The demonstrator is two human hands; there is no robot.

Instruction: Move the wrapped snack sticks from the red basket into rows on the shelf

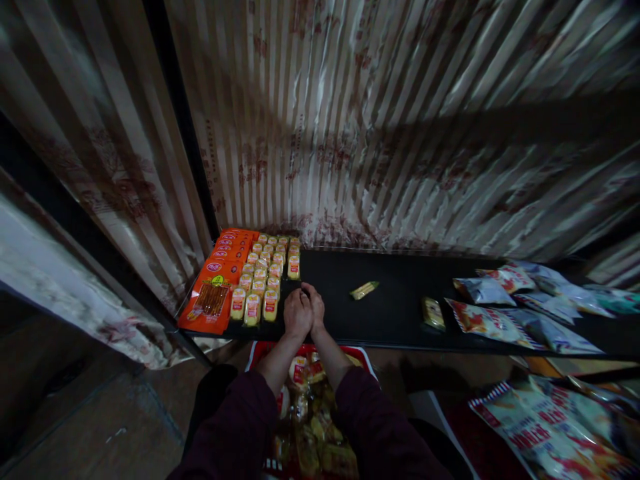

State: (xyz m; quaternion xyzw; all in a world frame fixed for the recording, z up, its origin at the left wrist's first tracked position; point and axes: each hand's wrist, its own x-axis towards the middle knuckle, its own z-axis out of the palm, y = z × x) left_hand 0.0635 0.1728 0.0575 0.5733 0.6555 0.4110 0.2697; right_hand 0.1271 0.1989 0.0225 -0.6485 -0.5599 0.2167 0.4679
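My left hand [297, 315] and my right hand [316, 308] are pressed side by side over the front of the black shelf [335, 267]. Both have their fingers curled in, and whatever may be between them is hidden. Just left of them, small wrapped yellow cakes [259, 285] stand in several rows, the nearest column apart from my left hand. Beyond these rows, orange snack packets [214, 293] overlap in a line. Below my forearms, a red basket [369, 365] holds many more wrapped cakes [320, 427].
One wrapped cake [365, 291] lies on its side right of my hands, and another packet [433, 314] lies farther right. Snack bags [493, 323] cover the shelf's right end. Larger bags [555, 427] sit lower right. A striped curtain [350, 133] hangs behind; a dark post [183, 113] rises at left.
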